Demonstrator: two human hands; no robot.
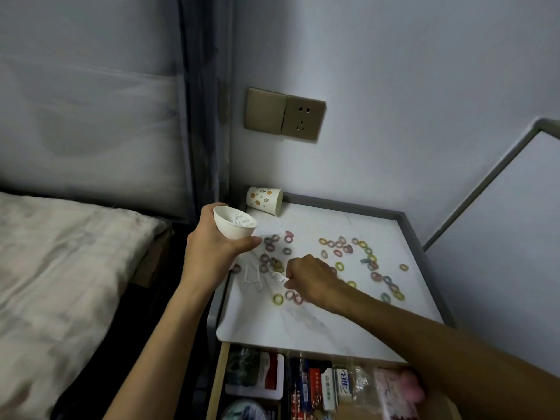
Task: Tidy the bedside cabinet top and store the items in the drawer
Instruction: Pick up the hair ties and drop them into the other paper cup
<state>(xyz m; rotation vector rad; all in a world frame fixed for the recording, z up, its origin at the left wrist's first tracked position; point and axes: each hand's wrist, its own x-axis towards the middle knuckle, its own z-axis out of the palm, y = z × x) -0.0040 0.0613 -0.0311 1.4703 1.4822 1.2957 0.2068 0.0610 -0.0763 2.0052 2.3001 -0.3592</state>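
Two bare forearms — no sleeves, rings or watch.

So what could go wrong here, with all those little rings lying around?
The left hand holds the white cup tilted past the cabinet's edge, so the white pieces inside could spill toward the bed. The right hand, pinching a white floss pick, might sweep nearby rings off the top's open front into the open drawer. The patterned cup, lying on its side, could roll.
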